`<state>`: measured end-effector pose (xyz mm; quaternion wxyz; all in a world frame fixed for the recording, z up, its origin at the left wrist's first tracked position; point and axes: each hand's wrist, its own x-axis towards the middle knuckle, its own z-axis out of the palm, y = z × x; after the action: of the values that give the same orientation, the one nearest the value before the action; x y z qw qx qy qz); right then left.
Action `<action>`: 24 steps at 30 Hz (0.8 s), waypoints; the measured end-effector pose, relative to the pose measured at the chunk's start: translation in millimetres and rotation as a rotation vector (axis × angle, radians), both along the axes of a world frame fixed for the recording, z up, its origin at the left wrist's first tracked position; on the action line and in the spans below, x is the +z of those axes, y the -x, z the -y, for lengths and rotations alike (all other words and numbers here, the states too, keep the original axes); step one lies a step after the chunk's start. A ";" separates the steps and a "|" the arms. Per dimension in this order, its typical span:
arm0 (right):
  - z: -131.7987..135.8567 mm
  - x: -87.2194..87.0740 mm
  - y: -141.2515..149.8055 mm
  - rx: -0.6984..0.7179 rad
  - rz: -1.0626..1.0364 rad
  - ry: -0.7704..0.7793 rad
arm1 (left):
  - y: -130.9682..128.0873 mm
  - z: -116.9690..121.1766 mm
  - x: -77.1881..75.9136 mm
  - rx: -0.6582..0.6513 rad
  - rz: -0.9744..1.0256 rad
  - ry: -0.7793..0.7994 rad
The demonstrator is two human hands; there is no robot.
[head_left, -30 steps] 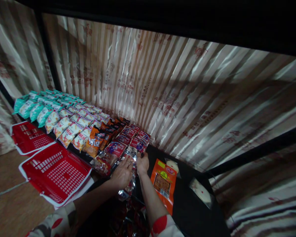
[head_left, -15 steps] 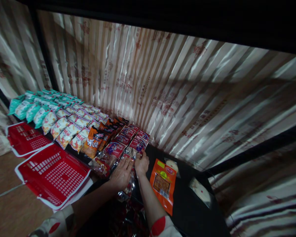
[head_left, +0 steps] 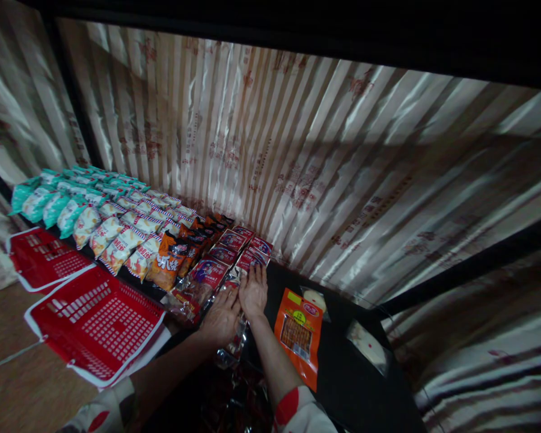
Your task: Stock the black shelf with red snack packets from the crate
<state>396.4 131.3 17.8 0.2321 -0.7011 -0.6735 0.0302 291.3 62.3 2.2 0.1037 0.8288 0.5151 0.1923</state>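
Observation:
Both hands rest on rows of red snack packets [head_left: 213, 270] with clear lower parts, laid on a black shelf [head_left: 342, 361]. My left hand [head_left: 222, 319] lies with fingers stretched over the nearer packets. Just to its right, my right hand [head_left: 253, 293] is flat, fingers extended across a packet in the right-hand row. The packet parts beneath both palms are hidden. To the right of my right forearm lies an orange snack packet [head_left: 299, 337] with a window showing brown strips.
Orange-and-black bags [head_left: 166, 263], white bags [head_left: 121, 248] and teal bags [head_left: 71, 215] line the shelf leftward. Red baskets [head_left: 101, 322] stand below at left. Two clear packets with pale contents [head_left: 367, 347] lie at right. A pleated curtain [head_left: 297, 150] hangs behind; dark packets sit below my arms.
My right hand has gone from bent fingers at the packet's edge to lying flat, fingers extended. My left hand stays nearly in place. The view has shifted slightly.

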 end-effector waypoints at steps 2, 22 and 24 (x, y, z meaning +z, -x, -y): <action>-1.2 1.3 -0.5 0.029 0.019 0.065 | -0.2 0.1 1.2 -0.001 -0.012 -0.004; -11.0 2.0 -4.1 0.038 -0.028 0.432 | -4.4 0.4 -6.9 0.033 -0.036 -0.043; -10.9 0.5 -4.7 0.039 -0.050 0.419 | -4.5 0.4 -6.5 0.038 -0.034 -0.041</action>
<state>401.1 142.2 18.2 0.0971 -0.7199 -0.6600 0.1916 295.7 61.8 -4.3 0.0740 0.8241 0.5283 0.1907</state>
